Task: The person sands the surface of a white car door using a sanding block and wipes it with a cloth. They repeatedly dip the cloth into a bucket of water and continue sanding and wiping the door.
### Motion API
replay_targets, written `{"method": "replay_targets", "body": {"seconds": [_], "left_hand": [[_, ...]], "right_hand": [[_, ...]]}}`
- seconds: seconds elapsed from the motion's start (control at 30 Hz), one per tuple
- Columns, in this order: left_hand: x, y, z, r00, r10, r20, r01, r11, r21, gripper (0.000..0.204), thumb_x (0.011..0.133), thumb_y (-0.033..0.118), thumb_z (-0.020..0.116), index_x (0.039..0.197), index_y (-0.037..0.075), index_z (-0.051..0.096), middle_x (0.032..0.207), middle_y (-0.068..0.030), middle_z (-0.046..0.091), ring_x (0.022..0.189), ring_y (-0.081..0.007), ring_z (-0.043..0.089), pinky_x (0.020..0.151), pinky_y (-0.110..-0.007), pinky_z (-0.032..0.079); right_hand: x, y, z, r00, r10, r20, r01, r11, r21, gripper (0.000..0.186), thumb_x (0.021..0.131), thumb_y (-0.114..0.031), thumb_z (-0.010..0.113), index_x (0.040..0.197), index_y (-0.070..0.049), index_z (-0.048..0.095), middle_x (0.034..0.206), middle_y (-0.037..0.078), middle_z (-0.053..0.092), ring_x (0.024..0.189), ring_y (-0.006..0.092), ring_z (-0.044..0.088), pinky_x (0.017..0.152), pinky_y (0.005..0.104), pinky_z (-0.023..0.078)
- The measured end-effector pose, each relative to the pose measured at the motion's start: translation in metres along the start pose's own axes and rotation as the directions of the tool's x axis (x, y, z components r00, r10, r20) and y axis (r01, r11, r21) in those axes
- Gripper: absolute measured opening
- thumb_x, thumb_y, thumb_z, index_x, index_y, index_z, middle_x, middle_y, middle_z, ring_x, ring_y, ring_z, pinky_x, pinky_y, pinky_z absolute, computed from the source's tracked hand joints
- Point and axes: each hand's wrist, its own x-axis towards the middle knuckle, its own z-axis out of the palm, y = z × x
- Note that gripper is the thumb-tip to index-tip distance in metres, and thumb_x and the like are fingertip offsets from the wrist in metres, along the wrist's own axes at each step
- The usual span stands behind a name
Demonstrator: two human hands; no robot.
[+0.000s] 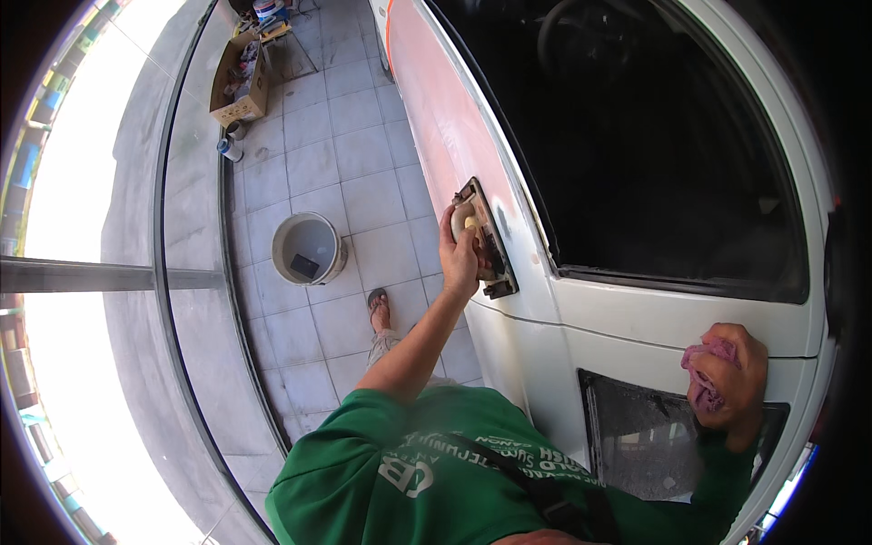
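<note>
The left grip (461,263) clasps a hand sander (491,245) against the white car (636,318) alongside it; the right grip (739,380) clutches a pink cloth (705,374).

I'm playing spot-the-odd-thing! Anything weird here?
Yes: the white car has a big pink patch on its side, by the hand sander in the left hand. It looks odd because nearby paint is white. I can't tell if it's damage.
</note>
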Motion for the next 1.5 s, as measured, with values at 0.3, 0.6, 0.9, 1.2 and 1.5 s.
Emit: {"method": "replay_targets", "body": {"seconds": [0.3, 0.6, 0.9, 1.2, 1.5], "left_hand": [[0.164, 0.133, 0.045, 0.976, 0.214, 0.032, -0.216, 0.974, 0.067, 0.055, 0.101, 0.008, 0.051, 0.155, 0.013, 0.040, 0.072, -0.0039, 0.053, 0.051, -0.0114, 0.049, 0.047, -0.033, 0.049], [0.016, 0.019, 0.005, 0.996, 0.065, 0.057, -0.063, 0.997, -0.044, 0.058, 0.101, 0.012, 0.054, 0.157, 0.015, 0.039, 0.071, -0.0012, 0.052, 0.041, -0.0084, 0.044, 0.037, -0.027, 0.041], [0.115, 0.070, 0.020, 0.980, 0.145, 0.133, -0.137, 0.988, -0.070, 0.050, 0.108, 0.029, 0.053, 0.156, 0.018, 0.041, 0.070, 0.0003, 0.046, 0.051, -0.0089, 0.045, 0.044, -0.027, 0.042], [0.106, 0.050, -0.012, 0.965, 0.186, 0.182, -0.205, 0.975, 0.089, 0.052, 0.109, 0.026, 0.052, 0.158, 0.012, 0.041, 0.063, 0.0018, 0.050, 0.045, -0.0071, 0.044, 0.041, -0.027, 0.042], [0.016, 0.001, -0.033, 0.939, 0.160, 0.305, -0.171, 0.985, 0.011, 0.056, 0.107, 0.023, 0.057, 0.159, 0.012, 0.039, 0.090, -0.0007, 0.065, 0.059, -0.0041, 0.049, 0.051, -0.021, 0.046]], "right_hand": [[0.015, -0.005, 0.002, 1.000, -0.003, -0.008, 0.002, 0.999, -0.037, 0.048, 0.051, -0.004, 0.083, 0.094, -0.018, 0.068, 0.099, 0.013, 0.066, 0.087, 0.0335, 0.068, 0.077, 0.0459, 0.052], [0.007, -0.008, -0.004, 0.994, 0.108, 0.024, -0.107, 0.993, -0.045, 0.046, 0.054, -0.006, 0.081, 0.095, -0.020, 0.067, 0.100, 0.013, 0.066, 0.088, 0.0339, 0.067, 0.079, 0.0456, 0.051], [0.010, -0.009, 0.002, 0.991, 0.135, 0.021, -0.134, 0.990, -0.046, 0.043, 0.058, -0.003, 0.077, 0.096, -0.019, 0.064, 0.100, 0.015, 0.066, 0.085, 0.0331, 0.065, 0.077, 0.0444, 0.050], [0.006, -0.009, -0.005, 0.985, 0.152, 0.078, -0.149, 0.988, -0.042, 0.042, 0.061, -0.005, 0.075, 0.098, -0.019, 0.063, 0.100, 0.015, 0.065, 0.088, 0.0350, 0.064, 0.078, 0.0470, 0.049], [0.015, -0.008, -0.003, 0.991, 0.096, 0.096, -0.090, 0.994, -0.061, 0.038, 0.069, -0.007, 0.072, 0.103, -0.019, 0.058, 0.099, 0.018, 0.063, 0.084, 0.0354, 0.062, 0.072, 0.0440, 0.049]]}}
